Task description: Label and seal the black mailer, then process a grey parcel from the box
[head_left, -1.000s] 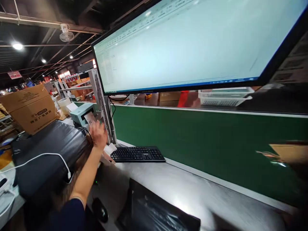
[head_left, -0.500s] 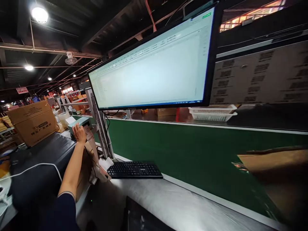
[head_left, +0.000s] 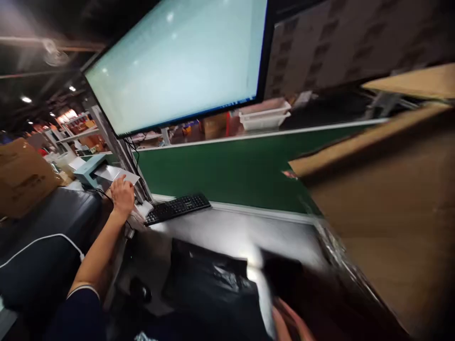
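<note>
White paper label [head_left: 119, 174] pinched in left hand [head_left: 122, 195] fingers.

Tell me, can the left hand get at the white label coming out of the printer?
Probably yes: the left hand is already at the white label, fingers on its near edge, nothing between them. The blur hides whether the grip is closed on it.

Left hand [head_left: 122, 195] bare, no glove or ring seen, long bare forearm, dark navy sleeve with thin pale cuff edge, right hand [head_left: 289, 324] bare and blurred
</note>
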Action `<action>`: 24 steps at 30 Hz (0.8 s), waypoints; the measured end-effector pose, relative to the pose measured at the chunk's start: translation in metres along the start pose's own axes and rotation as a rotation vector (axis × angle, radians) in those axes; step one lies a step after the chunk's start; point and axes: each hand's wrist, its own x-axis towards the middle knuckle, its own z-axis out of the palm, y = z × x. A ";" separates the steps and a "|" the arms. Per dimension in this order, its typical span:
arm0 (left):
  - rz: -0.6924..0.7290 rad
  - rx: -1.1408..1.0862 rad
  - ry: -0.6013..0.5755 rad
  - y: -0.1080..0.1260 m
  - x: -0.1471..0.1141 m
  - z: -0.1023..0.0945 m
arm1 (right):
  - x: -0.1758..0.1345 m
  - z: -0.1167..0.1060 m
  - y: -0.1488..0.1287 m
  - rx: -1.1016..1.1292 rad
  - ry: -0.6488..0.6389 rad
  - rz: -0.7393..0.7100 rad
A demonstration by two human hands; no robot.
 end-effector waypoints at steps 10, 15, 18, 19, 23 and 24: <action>-0.585 -1.743 -0.819 0.106 -0.224 0.012 | -0.038 0.064 -0.062 0.674 -0.480 0.692; -0.891 -1.582 -0.853 0.094 -0.278 0.081 | -0.045 0.072 -0.036 0.527 -0.221 0.685; -0.744 -1.028 -0.972 0.088 -0.296 0.114 | -0.037 0.081 -0.014 0.046 -0.256 0.481; -0.678 -0.883 -0.990 0.087 -0.300 0.121 | -0.035 0.084 -0.008 -0.104 -0.272 0.417; -0.422 -0.569 -0.959 0.090 -0.303 0.128 | -0.031 0.088 -0.007 -0.734 -0.394 0.273; -0.365 -0.502 -0.956 0.091 -0.302 0.127 | -0.031 0.088 -0.010 -0.892 -0.417 0.232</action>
